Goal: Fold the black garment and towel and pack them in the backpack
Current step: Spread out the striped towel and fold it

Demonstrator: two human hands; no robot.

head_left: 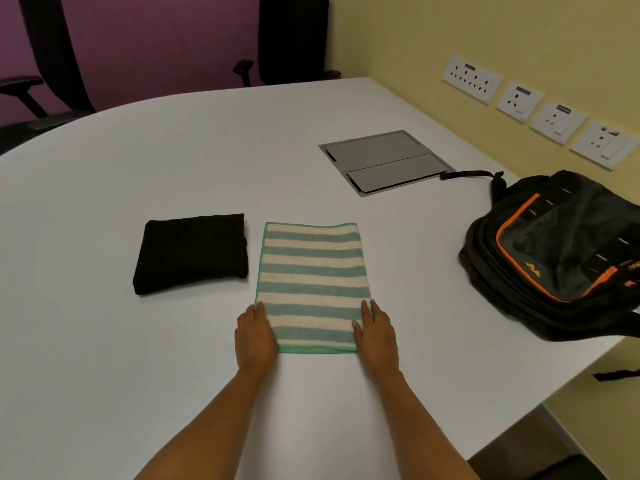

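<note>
Both hands lie flat with straight fingers, gripping nothing. The left hand (256, 336) presses the near left edge of the folded striped towel (311, 271), and the right hand (375, 336) presses its near right edge. The folded black garment (192, 252) lies on the table (104, 341), beyond and left of the left hand. The backpack (561, 237) lies well right of the right hand and bears an orange zigzag logo (533, 270); its red lettering is unreadable.

white table (138, 168), grey hatch (386, 161), wall sockets (540, 109)
</note>
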